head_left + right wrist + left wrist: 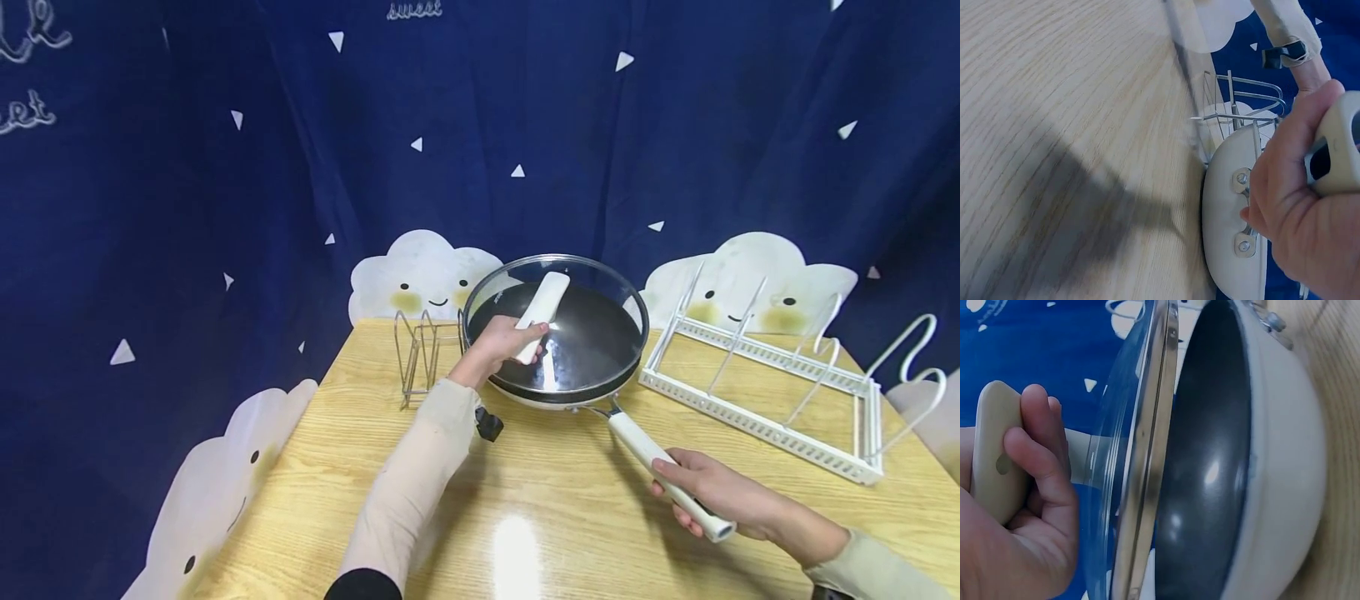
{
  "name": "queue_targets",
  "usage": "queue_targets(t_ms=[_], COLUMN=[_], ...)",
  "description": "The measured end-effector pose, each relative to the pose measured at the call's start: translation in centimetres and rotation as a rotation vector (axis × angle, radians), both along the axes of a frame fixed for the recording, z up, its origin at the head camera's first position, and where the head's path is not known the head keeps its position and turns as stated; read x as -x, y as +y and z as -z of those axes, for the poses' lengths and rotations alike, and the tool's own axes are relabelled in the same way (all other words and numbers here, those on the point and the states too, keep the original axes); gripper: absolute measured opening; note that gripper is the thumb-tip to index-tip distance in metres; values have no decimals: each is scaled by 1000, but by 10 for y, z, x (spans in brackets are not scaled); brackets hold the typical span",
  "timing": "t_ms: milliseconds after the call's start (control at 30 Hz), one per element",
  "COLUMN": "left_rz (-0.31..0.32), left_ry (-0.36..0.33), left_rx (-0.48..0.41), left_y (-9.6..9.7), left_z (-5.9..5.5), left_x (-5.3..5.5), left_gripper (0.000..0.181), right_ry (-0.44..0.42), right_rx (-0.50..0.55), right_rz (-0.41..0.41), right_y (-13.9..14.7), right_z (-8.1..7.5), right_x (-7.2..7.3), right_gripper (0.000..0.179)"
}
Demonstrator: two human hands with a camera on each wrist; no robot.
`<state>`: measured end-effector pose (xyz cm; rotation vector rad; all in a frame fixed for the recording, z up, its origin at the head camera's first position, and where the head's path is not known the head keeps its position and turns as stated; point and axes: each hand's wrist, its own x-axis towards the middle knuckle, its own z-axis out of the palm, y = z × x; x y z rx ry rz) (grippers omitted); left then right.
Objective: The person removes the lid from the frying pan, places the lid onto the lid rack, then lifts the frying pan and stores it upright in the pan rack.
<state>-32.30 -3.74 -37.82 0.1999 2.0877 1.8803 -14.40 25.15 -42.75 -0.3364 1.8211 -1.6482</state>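
Note:
My left hand (506, 340) grips the cream handle (546, 302) of a round glass lid (592, 275) with a metal rim. In the left wrist view, the lid (1147, 450) is tilted over the frying pan (1291, 456), a gap showing between its rim and the pan's dark inside. Cream outside and black inside, the pan (540, 403) sits around the middle of the table, its handle pointing to the near right. My right hand (720, 487) is wrapped around that long cream handle (637, 442) near its end. Two rivets (1242, 179) fix the handle bracket to the pan wall.
A small wire rack (420, 358) stands left of the pan. To the right lies a white rack (757, 408) with upright wire dividers. Cloud-shaped panels (423, 279) edge the wooden table (360, 500), with a dark blue curtain (480, 125) behind.

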Motion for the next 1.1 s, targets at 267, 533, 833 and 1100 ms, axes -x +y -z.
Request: queue_targets(t_ms=[267,533,833,1100], left_rz=[7,-35,-92,-201], left_ry=[71,89,182,233], left_rx=[-7,-57,-49,2], left_y=[-2,-9,-29,-49], left_z=[-15,-28,-45,-55], left_x=[-6,-9,-16,-23], left_gripper=[28,28,30,31], right_ry=[-22,168,333,503], right_rx=[-69,-407,-456,-535], right_rz=[-10,90,124,142], right_y=[3,7,3,-22], right_z=[-7,-30,-49,-60], right_x=[7,26,48,65], right_gripper=[42,62,67,66])
